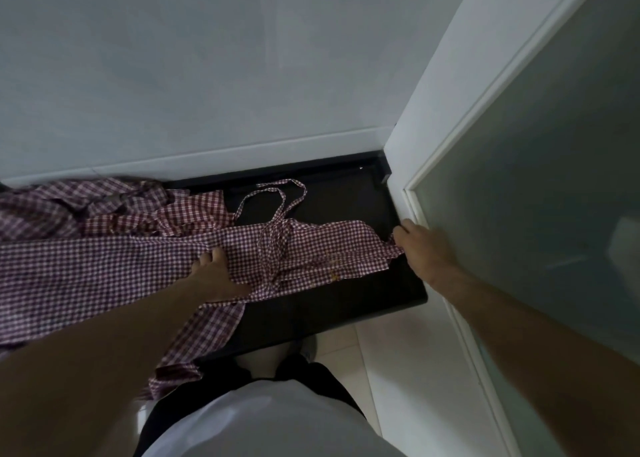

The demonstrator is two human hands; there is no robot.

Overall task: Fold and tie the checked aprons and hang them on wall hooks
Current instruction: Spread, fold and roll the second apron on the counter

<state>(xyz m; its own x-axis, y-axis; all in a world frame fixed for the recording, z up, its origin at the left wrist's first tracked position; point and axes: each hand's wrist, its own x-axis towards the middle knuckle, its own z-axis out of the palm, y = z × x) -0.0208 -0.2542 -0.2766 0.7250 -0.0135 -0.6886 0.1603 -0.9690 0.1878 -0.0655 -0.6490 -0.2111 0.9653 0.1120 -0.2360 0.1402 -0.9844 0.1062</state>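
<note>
A red-and-white checked apron [322, 249] lies stretched across a dark counter [332, 314], its straps looped toward the wall. My left hand [216, 275] presses flat on the apron's middle, fingers spread. My right hand [420, 245] pinches the apron's right end by the counter's right edge. A second checked apron [104, 207] lies crumpled at the back left. No wall hooks are in view.
A pale wall [207, 76] rises right behind the counter. A white door frame with a frosted glass panel [554, 179] stands close on the right. Light floor tiles [398, 370] show below the counter's front edge. Part of the apron hangs over the front edge.
</note>
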